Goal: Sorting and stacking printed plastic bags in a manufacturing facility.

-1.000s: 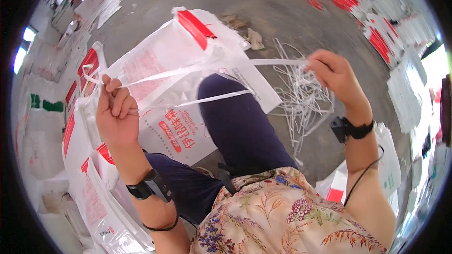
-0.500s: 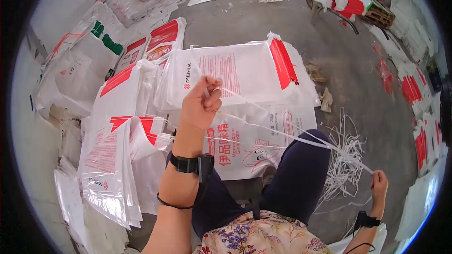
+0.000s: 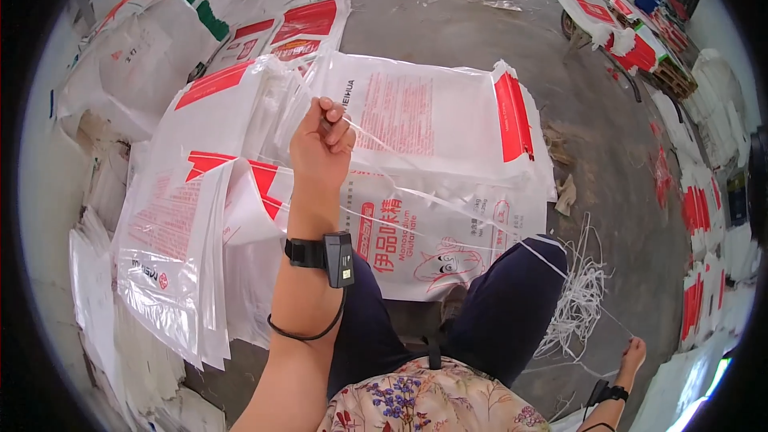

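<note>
My left hand (image 3: 324, 138) is closed in front of a stack of white woven plastic bags (image 3: 464, 124) with red bands and red print. A narrow white plastic strip (image 3: 432, 194) runs from its curled fingers down to the right, over the bags and my right knee. Far out at the lower right, my right hand (image 3: 632, 354) pinches a thin white strip, with its fingertips together. Between that hand and my knee, a tangled heap of white strips (image 3: 578, 304) lies on the floor. Another printed bag (image 3: 436, 244) is spread in front of my knees, below the stack.
More stacked white bags (image 3: 164, 232) with red bands drape at the left, close to my left arm. Behind them stands a large white sack (image 3: 136, 72). Bags (image 3: 696, 208) line the right side. A loaded cart (image 3: 588, 12) stands at the far right on the grey floor (image 3: 472, 32).
My right hand has gone lower, and my left hand sits slightly higher and further left. The strip near my knee has shifted. The whole view has turned a little.
</note>
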Demonstrator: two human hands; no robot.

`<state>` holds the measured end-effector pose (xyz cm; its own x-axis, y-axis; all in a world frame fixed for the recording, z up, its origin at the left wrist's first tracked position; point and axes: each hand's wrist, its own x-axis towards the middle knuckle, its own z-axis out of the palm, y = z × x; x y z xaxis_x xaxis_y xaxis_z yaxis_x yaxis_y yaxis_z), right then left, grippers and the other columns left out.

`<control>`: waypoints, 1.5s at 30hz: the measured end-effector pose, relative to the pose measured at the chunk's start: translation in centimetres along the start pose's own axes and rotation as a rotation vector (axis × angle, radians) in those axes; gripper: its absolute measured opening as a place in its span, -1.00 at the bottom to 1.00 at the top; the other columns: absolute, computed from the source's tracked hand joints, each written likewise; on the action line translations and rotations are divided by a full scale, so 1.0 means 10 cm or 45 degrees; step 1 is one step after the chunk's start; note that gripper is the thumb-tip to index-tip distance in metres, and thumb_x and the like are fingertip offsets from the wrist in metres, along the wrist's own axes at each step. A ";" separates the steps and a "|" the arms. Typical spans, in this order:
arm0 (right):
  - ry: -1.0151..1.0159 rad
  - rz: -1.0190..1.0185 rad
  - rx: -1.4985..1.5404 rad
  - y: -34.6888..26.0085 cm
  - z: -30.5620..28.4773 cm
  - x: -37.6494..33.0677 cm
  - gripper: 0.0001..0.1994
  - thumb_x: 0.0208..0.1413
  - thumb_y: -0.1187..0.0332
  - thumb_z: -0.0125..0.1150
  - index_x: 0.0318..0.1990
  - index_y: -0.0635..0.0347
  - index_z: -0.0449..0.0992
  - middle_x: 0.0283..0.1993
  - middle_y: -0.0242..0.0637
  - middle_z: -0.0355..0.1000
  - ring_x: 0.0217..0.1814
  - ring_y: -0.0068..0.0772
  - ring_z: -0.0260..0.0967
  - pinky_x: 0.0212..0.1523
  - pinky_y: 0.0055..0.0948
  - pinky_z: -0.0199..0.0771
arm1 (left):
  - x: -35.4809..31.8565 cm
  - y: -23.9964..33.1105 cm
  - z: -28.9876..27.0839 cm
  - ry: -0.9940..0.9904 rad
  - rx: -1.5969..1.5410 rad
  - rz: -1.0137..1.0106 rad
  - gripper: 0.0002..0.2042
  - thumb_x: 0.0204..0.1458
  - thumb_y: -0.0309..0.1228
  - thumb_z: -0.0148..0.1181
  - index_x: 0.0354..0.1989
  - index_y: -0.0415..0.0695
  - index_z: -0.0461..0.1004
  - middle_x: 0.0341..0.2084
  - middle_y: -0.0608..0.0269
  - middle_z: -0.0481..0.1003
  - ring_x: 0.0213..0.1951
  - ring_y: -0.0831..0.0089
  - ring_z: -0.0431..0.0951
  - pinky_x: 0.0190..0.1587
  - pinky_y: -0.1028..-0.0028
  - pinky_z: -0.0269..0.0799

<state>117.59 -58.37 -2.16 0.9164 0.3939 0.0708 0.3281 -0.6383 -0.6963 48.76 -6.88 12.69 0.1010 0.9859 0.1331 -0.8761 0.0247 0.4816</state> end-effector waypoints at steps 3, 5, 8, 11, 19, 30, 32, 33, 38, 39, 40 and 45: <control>0.114 -0.070 -0.168 0.17 -0.04 0.19 -0.76 0.20 0.27 0.06 -0.45 0.21 0.49 -0.64 -0.37 0.29 -0.73 -0.58 0.20 -0.70 -0.48 0.19 | -0.08 0.11 0.05 0.020 0.003 0.042 -0.81 0.30 -0.31 -0.05 -0.33 -0.12 0.38 -0.51 0.39 0.29 -0.65 0.68 0.08 -0.63 0.66 0.03; 0.116 -0.057 -0.328 0.51 -0.30 0.46 -0.77 0.17 0.30 0.04 -0.45 0.24 0.49 -0.62 -0.28 0.33 -0.68 -0.45 0.27 -0.64 -0.39 0.25 | -0.11 0.14 0.02 0.087 0.015 0.051 -0.80 0.31 -0.31 -0.06 -0.34 -0.12 0.38 -0.54 0.41 0.26 -0.65 0.67 0.07 -0.63 0.65 0.03; 0.114 -0.245 -0.698 0.64 -0.22 0.53 -0.78 0.14 0.35 0.02 -0.44 0.31 0.48 -0.55 -0.08 0.40 -0.54 -0.14 0.38 -0.48 -0.20 0.35 | -0.19 0.19 0.01 0.100 0.107 0.052 -0.80 0.30 -0.31 -0.06 -0.34 -0.13 0.38 -0.56 0.42 0.23 -0.64 0.65 0.07 -0.62 0.64 0.03; 0.005 -0.419 -1.083 0.50 0.04 0.38 -0.78 0.10 0.36 0.05 -0.43 0.39 0.48 -0.39 0.18 0.42 -0.27 0.28 0.38 -0.20 0.04 0.36 | -0.26 0.22 0.07 0.090 0.284 0.134 -0.81 0.28 -0.32 -0.04 -0.32 -0.14 0.39 -0.57 0.43 0.22 -0.63 0.65 0.09 -0.61 0.64 0.02; -0.550 -0.200 -0.370 -0.68 0.21 0.65 -0.75 0.16 0.15 0.13 -0.44 0.10 0.49 -0.66 -0.34 0.29 -0.64 -0.43 0.26 -0.62 -0.34 0.21 | -0.04 1.17 -0.97 0.180 -0.061 0.178 -0.75 0.17 -0.51 0.00 -0.57 -0.02 0.21 -0.70 0.51 0.01 -0.65 0.64 0.01 -0.61 0.57 -0.12; -0.630 0.372 0.775 -1.97 -0.45 0.51 -0.78 0.26 0.16 0.09 -0.25 0.08 0.49 -0.60 -0.63 0.26 -0.72 -0.83 0.05 -0.70 -0.72 -0.02 | -0.04 1.15 -0.90 0.620 0.196 0.650 -0.76 0.19 -0.56 -0.07 -0.55 -0.11 0.16 -0.69 0.41 0.03 -0.64 0.57 0.02 -0.59 0.51 -0.10; -0.655 0.214 0.282 -1.73 -0.41 0.71 -0.77 0.24 0.16 0.10 -0.29 0.11 0.52 -0.55 -0.50 0.36 -0.67 -0.67 0.20 -0.66 -0.60 0.14 | 0.01 1.37 -1.08 0.374 0.123 0.430 -0.75 0.19 -0.55 -0.07 -0.56 -0.09 0.16 -0.69 0.42 0.03 -0.64 0.59 0.01 -0.59 0.53 -0.11; -0.627 0.049 -0.209 -1.59 -0.36 0.84 -0.75 0.21 0.16 0.11 -0.32 0.14 0.54 -0.50 -0.38 0.46 -0.62 -0.52 0.35 -0.62 -0.47 0.29 | 0.02 1.48 -1.17 0.124 0.057 0.186 -0.74 0.20 -0.54 -0.07 -0.56 -0.08 0.16 -0.69 0.44 0.03 -0.64 0.61 0.00 -0.60 0.55 -0.13; -0.154 -0.650 -1.039 -2.12 0.22 -0.04 -0.69 0.10 0.28 0.17 -0.03 0.23 0.50 0.13 -0.13 0.42 0.21 -0.10 0.32 0.17 -0.15 0.31 | -0.27 -0.45 0.12 0.196 0.296 0.025 -0.83 0.28 -0.36 -0.03 -0.30 -0.17 0.41 -0.56 0.41 0.25 -0.59 0.65 0.12 -0.55 0.62 0.05; -0.360 -0.686 -0.603 -2.49 0.51 -0.26 -0.66 0.10 0.30 0.17 0.01 0.23 0.48 0.13 -0.12 0.42 0.21 -0.11 0.32 0.19 -0.19 0.29 | -0.29 -0.59 0.21 0.069 0.223 -0.080 -0.81 0.29 -0.34 -0.04 -0.30 -0.18 0.41 -0.56 0.41 0.25 -0.59 0.66 0.12 -0.55 0.62 0.05; -0.562 -0.684 -0.205 -2.98 0.76 -0.62 -0.63 0.11 0.31 0.17 0.06 0.24 0.46 0.12 -0.12 0.43 0.21 -0.12 0.33 0.21 -0.24 0.27 | -0.36 -0.78 0.30 -0.070 0.301 -0.196 -0.75 0.32 -0.30 -0.10 -0.33 -0.19 0.39 -0.57 0.41 0.25 -0.58 0.65 0.12 -0.53 0.61 0.05; -1.031 -1.239 0.429 -4.35 2.03 -1.81 -0.52 0.16 0.27 0.18 0.22 0.19 0.34 0.14 -0.05 0.36 0.22 -0.20 0.29 0.25 -0.32 0.22 | -0.62 -0.92 0.49 -0.352 0.803 -0.105 -0.71 0.34 -0.25 -0.15 -0.39 -0.14 0.33 -0.59 0.43 0.18 -0.58 0.62 0.11 -0.49 0.60 0.06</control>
<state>82.11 -24.35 12.36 -0.0973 0.9556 0.2782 0.5925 0.2802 -0.7553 58.48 -14.07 11.71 0.3455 0.9045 0.2499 -0.4270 -0.0856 0.9002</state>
